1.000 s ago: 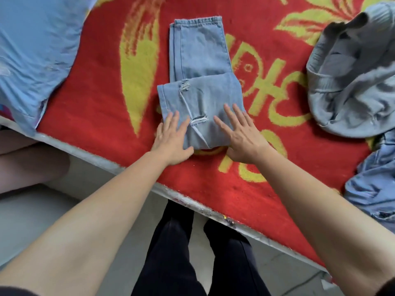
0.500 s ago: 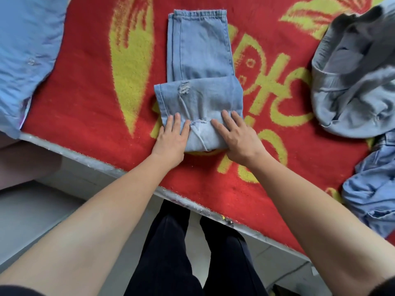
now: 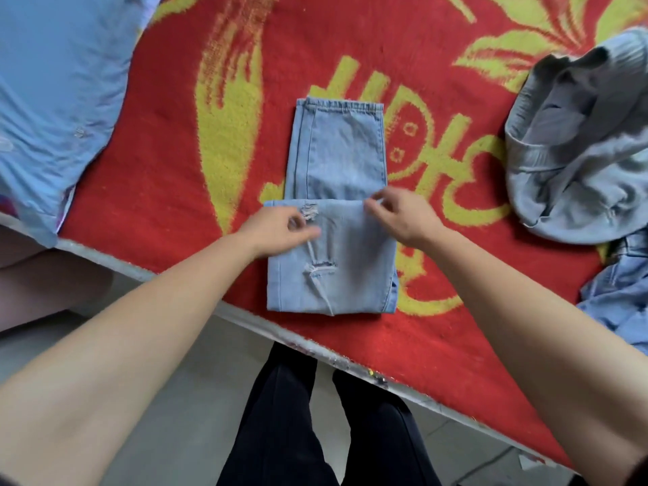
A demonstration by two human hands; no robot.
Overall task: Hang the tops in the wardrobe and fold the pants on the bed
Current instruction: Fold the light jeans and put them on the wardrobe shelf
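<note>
Your right hand [image 3: 403, 219] has its thumb and fingertips [image 3: 372, 205] pinched together on the far edge of the folded layer of the jeans [image 3: 336, 268], near that layer's right corner. Your left hand [image 3: 280, 229] lies on the same layer beside the upper rip, with its fingers curled and the thumb reaching right. Blur hides whether it pinches the cloth or only rests on it, so you cannot tell its grip.

The jeans lie flat on the blanket [image 3: 157, 205], close to the bed's near edge. They are narrowed lengthwise, and the near part is doubled back over itself. The waistband end points away from you, and the fold line runs straight across under your two hands. Two frayed rips show on the top layer, one by your left hand and one lower, near its middle.

The blanket is red with a yellow pattern. A grey garment [image 3: 578, 152] is heaped to the right, well apart from the jeans. A crumpled denim piece [image 3: 617, 296] sits below it at the right edge of the view. A light blue shirt [image 3: 52, 82] is spread at the far left, over the bed's corner. Your legs, in black trousers [image 3: 280, 433], stand against the bed's near edge.
</note>
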